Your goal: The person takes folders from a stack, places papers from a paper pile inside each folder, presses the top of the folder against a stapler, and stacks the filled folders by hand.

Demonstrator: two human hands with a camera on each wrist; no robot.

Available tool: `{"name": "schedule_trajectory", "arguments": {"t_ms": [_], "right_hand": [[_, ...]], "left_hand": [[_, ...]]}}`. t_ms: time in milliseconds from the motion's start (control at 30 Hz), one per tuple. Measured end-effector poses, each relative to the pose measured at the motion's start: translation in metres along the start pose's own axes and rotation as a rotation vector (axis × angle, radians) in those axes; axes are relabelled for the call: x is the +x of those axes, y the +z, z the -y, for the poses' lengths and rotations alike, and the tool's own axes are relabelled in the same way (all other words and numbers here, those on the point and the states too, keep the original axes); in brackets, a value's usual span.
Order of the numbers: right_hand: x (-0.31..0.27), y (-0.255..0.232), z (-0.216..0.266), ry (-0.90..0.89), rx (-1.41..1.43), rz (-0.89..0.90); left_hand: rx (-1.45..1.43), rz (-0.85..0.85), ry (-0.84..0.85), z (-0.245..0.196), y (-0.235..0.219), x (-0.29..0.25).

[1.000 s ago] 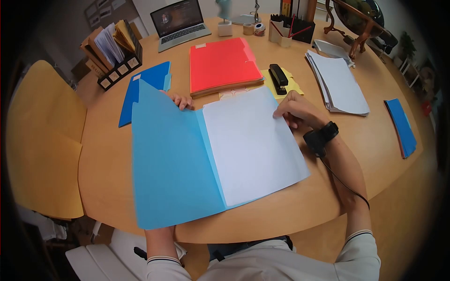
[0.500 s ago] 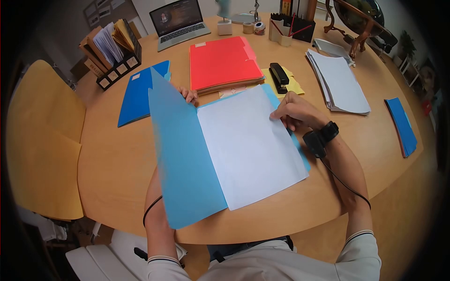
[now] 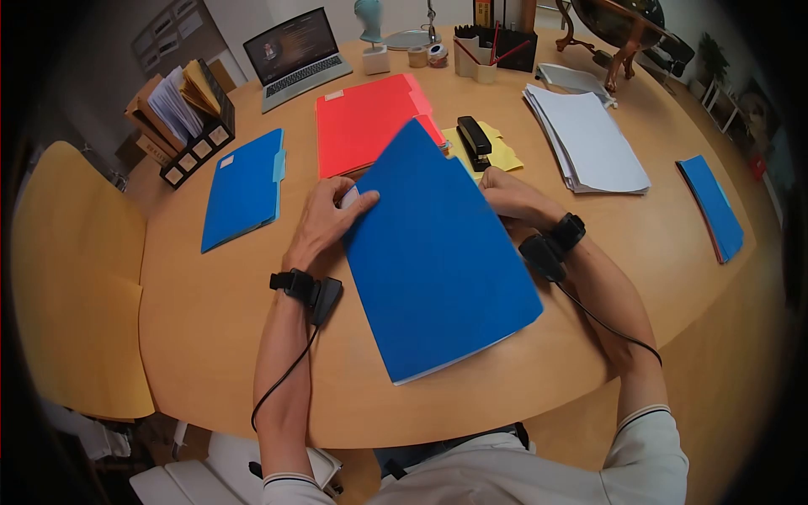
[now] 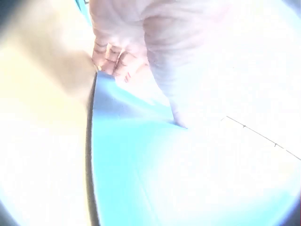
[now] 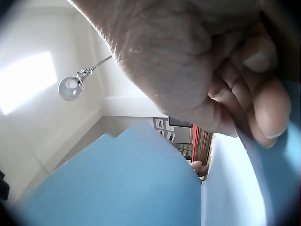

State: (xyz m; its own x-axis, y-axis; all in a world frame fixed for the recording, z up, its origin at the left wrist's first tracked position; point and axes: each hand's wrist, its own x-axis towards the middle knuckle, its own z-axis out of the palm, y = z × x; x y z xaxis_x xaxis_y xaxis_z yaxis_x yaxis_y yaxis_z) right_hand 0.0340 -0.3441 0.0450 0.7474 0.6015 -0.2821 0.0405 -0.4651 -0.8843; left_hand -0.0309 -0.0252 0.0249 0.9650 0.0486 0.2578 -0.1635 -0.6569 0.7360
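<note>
A blue file folder (image 3: 438, 261), closed with a thin white edge showing along its bottom, is held at a tilt above the table's near middle. My left hand (image 3: 324, 215) grips its upper left edge, thumb on the cover and fingers beneath; the overexposed left wrist view shows the same hand (image 4: 136, 52) at the folder's edge. On the far side, my right hand (image 3: 518, 198) pinches the upper right edge, its fingertips partly hidden behind the cover. In the right wrist view, its curled fingers (image 5: 268, 103) hold white paper (image 5: 230, 179) beside the folder's light blue inner side (image 5: 127, 179).
Behind lie a red folder stack (image 3: 362, 109), a black stapler (image 3: 474, 141) on yellow notes (image 3: 505, 156), and white papers (image 3: 585, 139). Blue folders lie left (image 3: 244, 189) and right (image 3: 711, 206). A laptop (image 3: 295, 59), file rack (image 3: 198, 147) and pen holder (image 3: 475, 63) stand farther back.
The folder's left cover has swung over to the right onto the white paper, so its dark blue outside now faces up. My left hand has come into view on its left edge.
</note>
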Motion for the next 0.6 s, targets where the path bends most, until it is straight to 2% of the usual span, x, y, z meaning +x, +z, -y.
{"name": "schedule_trajectory", "arguments": {"t_ms": [33, 100, 133, 200, 233, 467, 533, 567, 600], "right_hand": [[0.007, 0.001, -0.004, -0.079, -0.034, -0.027], [0.007, -0.003, -0.01, -0.048, -0.058, -0.035], [0.005, -0.002, -0.006, -0.019, -0.085, -0.037], [0.008, -0.001, -0.01, -0.017, -0.09, -0.034], [0.009, -0.001, -0.011, -0.014, -0.096, -0.027], [0.004, -0.01, -0.009, 0.012, -0.059, 0.09], [-0.004, -0.014, -0.002, 0.034, 0.007, 0.003], [0.0, -0.016, -0.006, 0.034, 0.006, 0.002], [0.007, -0.02, -0.015, 0.054, 0.075, -0.123]], "left_hand": [[-0.001, 0.006, 0.004, 0.001, 0.001, -0.003], [0.457, 0.01, 0.112, 0.005, 0.0, -0.006], [0.458, 0.011, 0.116, -0.001, 0.001, -0.006], [0.532, 0.102, -0.013, -0.014, 0.001, -0.007], [0.532, 0.101, -0.01, -0.013, 0.002, -0.008], [0.323, 0.132, -0.1, -0.005, 0.0, -0.002], [0.241, 0.16, -0.117, -0.002, -0.003, 0.0], [0.113, 0.168, -0.059, 0.003, -0.003, 0.002], [-0.016, 0.175, -0.001, 0.007, -0.002, 0.003]]}}
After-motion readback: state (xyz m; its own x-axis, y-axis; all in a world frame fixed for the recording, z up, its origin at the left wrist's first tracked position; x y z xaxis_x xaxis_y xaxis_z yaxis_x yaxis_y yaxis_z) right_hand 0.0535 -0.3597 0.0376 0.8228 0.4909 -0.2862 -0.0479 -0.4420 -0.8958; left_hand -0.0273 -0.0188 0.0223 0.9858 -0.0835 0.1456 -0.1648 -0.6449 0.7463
